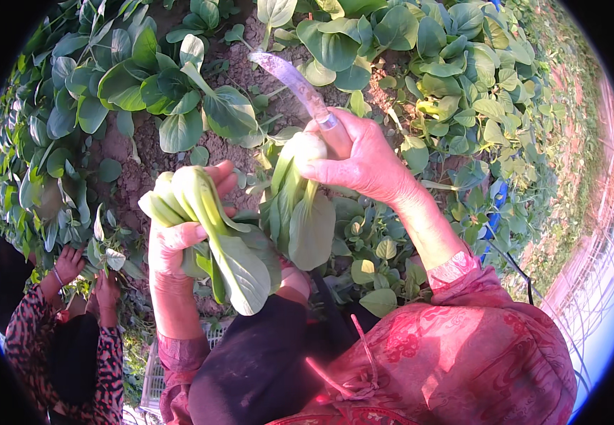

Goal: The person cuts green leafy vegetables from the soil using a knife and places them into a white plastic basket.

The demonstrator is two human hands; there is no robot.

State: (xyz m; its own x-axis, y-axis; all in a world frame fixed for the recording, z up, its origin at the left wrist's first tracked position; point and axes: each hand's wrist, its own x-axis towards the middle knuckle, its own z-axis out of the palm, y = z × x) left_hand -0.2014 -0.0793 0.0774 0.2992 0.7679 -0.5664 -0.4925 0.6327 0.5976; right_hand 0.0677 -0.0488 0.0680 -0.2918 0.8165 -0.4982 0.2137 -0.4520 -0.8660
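My left hand [179, 239] is closed round several heads of bok choy [200, 207], their pale stem bases up and their leaves hanging down to the right. In my right hand [360, 159] are a curved knife [299, 87] and another head of bok choy [301, 207]. The wooden handle lies in my palm, and the blade points up and left, with dirt on it. My right thumb presses on the pale base of that head, whose leaves hang down beside the left bunch.
Bok choy plants [169, 90] grow in the soil [142, 159] ahead and on both sides. A co-worker's hands [68, 265] reach among leaves at the left. A white plastic crate [154, 377] stands beside my left forearm. A blue pipe-like thing [495, 210] lies at the right.
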